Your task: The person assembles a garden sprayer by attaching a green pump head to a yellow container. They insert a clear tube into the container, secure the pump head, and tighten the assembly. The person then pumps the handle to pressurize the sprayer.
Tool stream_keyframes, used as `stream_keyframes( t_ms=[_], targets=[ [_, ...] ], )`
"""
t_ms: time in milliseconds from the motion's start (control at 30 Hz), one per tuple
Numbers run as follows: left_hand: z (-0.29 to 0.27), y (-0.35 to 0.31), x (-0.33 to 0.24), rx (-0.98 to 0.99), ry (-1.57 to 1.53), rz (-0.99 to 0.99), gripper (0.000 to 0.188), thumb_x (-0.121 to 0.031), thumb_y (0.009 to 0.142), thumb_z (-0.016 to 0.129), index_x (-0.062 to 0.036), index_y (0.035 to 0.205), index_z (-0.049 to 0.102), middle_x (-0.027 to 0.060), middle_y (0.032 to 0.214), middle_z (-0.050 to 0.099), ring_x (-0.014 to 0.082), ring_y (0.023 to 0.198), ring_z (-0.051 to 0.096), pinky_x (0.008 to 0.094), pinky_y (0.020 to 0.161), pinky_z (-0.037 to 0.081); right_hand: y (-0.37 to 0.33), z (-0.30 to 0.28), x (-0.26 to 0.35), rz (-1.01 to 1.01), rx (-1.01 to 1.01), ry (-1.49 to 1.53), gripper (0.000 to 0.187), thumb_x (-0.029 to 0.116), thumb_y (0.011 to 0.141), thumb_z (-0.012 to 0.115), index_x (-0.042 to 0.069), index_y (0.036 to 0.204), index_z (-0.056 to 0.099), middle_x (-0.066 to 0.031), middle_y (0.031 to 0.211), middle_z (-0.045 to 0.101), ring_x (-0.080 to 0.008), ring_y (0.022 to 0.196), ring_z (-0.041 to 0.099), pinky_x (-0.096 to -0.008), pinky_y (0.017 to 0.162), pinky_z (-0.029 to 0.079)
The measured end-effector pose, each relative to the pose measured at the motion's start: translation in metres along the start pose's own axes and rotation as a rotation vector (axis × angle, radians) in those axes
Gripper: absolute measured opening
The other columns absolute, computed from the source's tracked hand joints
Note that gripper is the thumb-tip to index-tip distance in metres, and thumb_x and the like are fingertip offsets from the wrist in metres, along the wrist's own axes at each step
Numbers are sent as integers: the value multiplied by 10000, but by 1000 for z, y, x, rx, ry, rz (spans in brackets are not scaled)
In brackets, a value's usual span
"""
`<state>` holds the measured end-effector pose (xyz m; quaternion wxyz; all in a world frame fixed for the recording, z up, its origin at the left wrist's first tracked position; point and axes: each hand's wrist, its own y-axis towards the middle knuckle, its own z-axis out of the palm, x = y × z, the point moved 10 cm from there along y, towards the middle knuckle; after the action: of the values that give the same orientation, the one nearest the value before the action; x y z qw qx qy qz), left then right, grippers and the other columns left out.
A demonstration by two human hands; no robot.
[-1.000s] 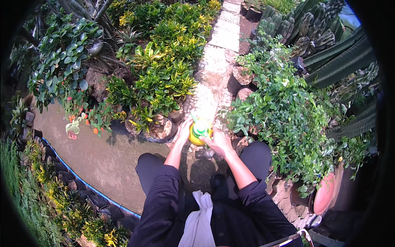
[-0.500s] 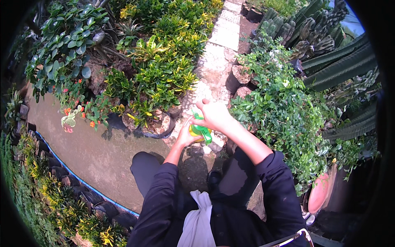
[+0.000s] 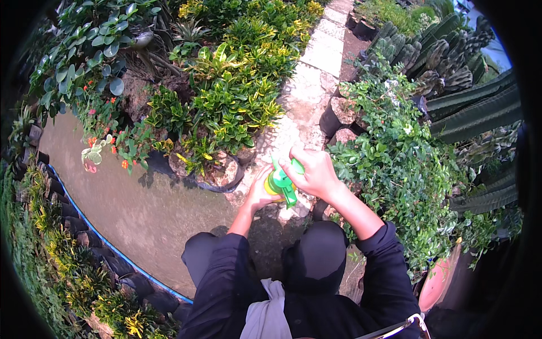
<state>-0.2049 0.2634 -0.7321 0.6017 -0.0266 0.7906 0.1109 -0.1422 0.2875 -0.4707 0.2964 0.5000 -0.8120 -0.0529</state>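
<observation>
In front of my knees I hold a spray bottle (image 3: 280, 181) with a green top and a yellow body. Wrapped round the yellow body from the left is my left hand (image 3: 259, 190), its fingers partly hidden by the bottle. My right hand (image 3: 317, 173) is closed on a green pump knob (image 3: 297, 165) at the right of the bottle's top. A green nozzle arm (image 3: 290, 198) points down toward me. Whether the knob is still joined to the top, I cannot tell.
Yellow-green potted shrubs (image 3: 243, 85) stand ahead to the left. A pale stone path (image 3: 322, 51) runs away between them and a leafy bush (image 3: 389, 152) with tall cacti (image 3: 474, 107) at the right. A blue hose (image 3: 107, 243) edges the concrete floor (image 3: 152, 209) at the left.
My right hand has moved right and slightly down relative to the bottle, and the green knob now shows in it. My right knee has come up into view. The view has shifted slightly.
</observation>
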Motion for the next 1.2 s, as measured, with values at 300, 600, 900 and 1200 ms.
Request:
stream_keyframes(
  t_ms=[300, 600, 900, 1200],
  targets=[
    [-1, -1, -6, -115, 52, 77, 920, -262, 480, 825, -3, 1264, 418, 170, 1306, 424, 303, 1231, 391, 382, 1038, 307, -50, 105, -65, 105, 47, -73, 174, 273, 831, 518, 109, 865, 564, -132, 680, 586, -343, 559, 574, -417, 492, 452],
    [-3, -10, -12, -153, 73, 47, 925, -205, 470, 830, -10, 1271, 410, 178, 1316, 404, 308, 1252, 361, 381, 1051, 294, -4, -13, -12, 195, -111, 171, 157, 142, 771, 588, 26, 690, 520, -132, 506, 477, -213, 412, 478, -318, 441, 358],
    [-1, -17, -12, -188, 45, 24, 945, -198, 474, 845, -12, 1281, 390, 179, 1317, 400, 306, 1254, 363, 384, 1061, 286, -55, 95, -62, 238, -24, -76, 167, 252, 787, 532, 91, 777, 575, -143, 662, 599, -363, 601, 584, -445, 546, 465],
    [-7, -21, -15, -230, 107, 39, 938, -187, 481, 838, -11, 1283, 384, 175, 1321, 402, 300, 1244, 384, 385, 1047, 310, -90, 94, -74, 435, 311, -140, 476, 410, 707, 661, 26, 968, 560, -181, 728, 627, -349, 712, 626, -430, 638, 492]
  ],
)
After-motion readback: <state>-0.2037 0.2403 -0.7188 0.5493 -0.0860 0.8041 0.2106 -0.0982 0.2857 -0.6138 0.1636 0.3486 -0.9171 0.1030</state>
